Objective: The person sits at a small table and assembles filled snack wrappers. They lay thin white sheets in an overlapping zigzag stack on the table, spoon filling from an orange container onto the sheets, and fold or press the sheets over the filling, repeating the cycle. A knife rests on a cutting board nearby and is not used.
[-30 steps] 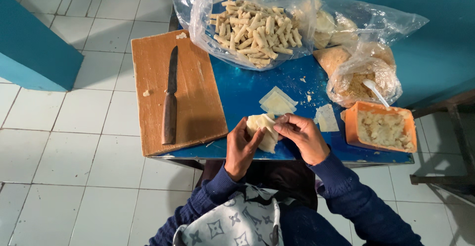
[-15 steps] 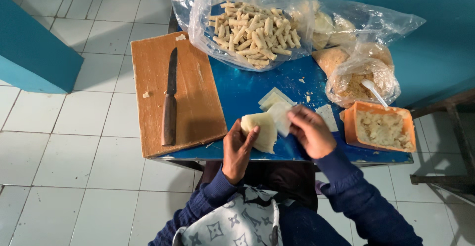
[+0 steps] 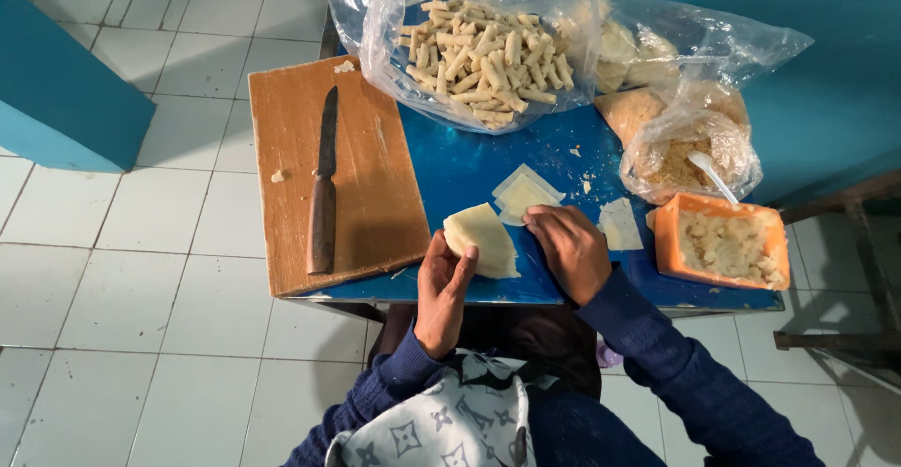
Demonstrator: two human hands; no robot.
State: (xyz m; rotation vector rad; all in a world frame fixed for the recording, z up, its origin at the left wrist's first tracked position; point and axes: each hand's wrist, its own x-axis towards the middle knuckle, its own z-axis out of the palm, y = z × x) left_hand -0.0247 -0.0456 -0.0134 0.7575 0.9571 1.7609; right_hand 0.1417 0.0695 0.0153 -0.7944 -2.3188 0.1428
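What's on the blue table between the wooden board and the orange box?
In the head view, between the wooden board and the orange box lie pale dough sheets, with both hands there: the left hand holds a folded sheet, the right hand rests beside it.

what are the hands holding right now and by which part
The left hand holds a stack of pale wrapper sheets by its lower left edge. The right hand lies on the blue table, fingertips at loose sheets, gripping nothing.

Dark blue knit sleeves (image 3: 657, 354), bare hands — grey-white star-patterned cloth (image 3: 441, 425) at chest
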